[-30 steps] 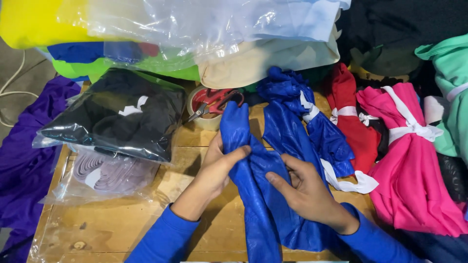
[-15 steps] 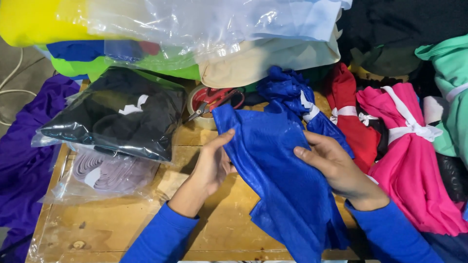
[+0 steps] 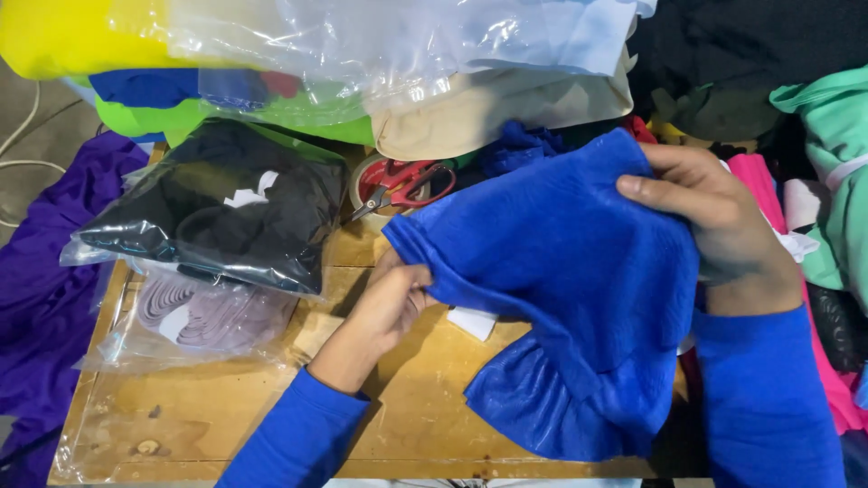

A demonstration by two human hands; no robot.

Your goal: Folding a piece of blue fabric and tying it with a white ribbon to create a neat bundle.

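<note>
A bright blue fabric piece (image 3: 561, 289) is spread and lifted over the wooden table (image 3: 226, 425). My left hand (image 3: 389, 303) pinches its lower left edge just above the table. My right hand (image 3: 714, 217) grips its upper right corner, raised higher. Both arms wear blue sleeves. The lower part of the fabric hangs folded over the table's right front. A small white tag (image 3: 472, 323) lies on the table under the fabric's edge.
Red-handled scissors (image 3: 402, 183) rest on a tape roll behind the fabric. A clear bag with black cloth (image 3: 217, 212) and another with pale cloth (image 3: 194, 316) lie at left. Purple fabric (image 3: 41, 289) hangs off the left edge. Pink (image 3: 832, 389) and mint (image 3: 836, 172) garments pile at right.
The blue fabric has been opened out from a bunched strip into a wide sheet. My right hand has risen up and to the right with its corner; my left hand stays low.
</note>
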